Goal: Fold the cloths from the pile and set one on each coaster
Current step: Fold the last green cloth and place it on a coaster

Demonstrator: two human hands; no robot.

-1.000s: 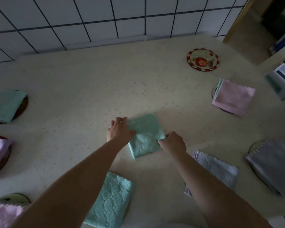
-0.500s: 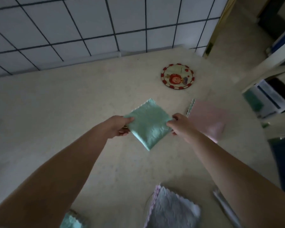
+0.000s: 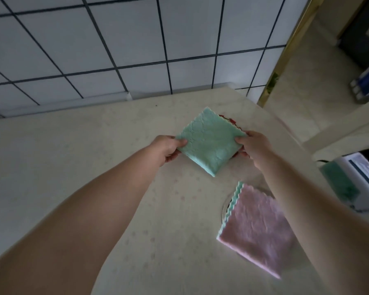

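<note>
A cream speckled tabletop [image 3: 77, 167] meets a white tiled wall [image 3: 119, 39] across the frame's top, its right edge dropping away, while both hands' fingers [image 3: 180, 142] pinch a folded mint-green cloth [image 3: 209, 141] at centre.

Two bare forearms are shown, entering from the 7 o'clock and 4 o'clock edges. No sleeve, glove, watch or ring is seen on either. The left hand [image 3: 168, 146] and right hand [image 3: 252, 145] are uncovered; short, unpainted thumbnails are visible on both.
</note>
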